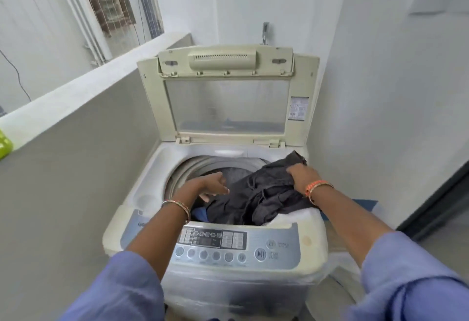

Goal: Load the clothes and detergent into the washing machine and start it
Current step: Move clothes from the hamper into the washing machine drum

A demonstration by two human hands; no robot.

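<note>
A cream top-loading washing machine (142,201) stands in front of me with its lid (228,107) raised upright. A dark grey garment (261,193) hangs over the right rim of the drum and down into it. My right hand (302,176) is shut on the garment's upper edge at the right rim. Over the drum opening, my left hand (212,186) is open with fingers spread, just left of the garment. A bit of blue cloth (199,215) shows inside the drum at the front. No detergent is in view.
The control panel (253,247) with its row of round buttons faces me at the front. A grey half wall (76,155) hems the machine in on the left, a white wall on the right. A tap (265,32) sticks out of the back wall. A green object (4,144) sits on the ledge.
</note>
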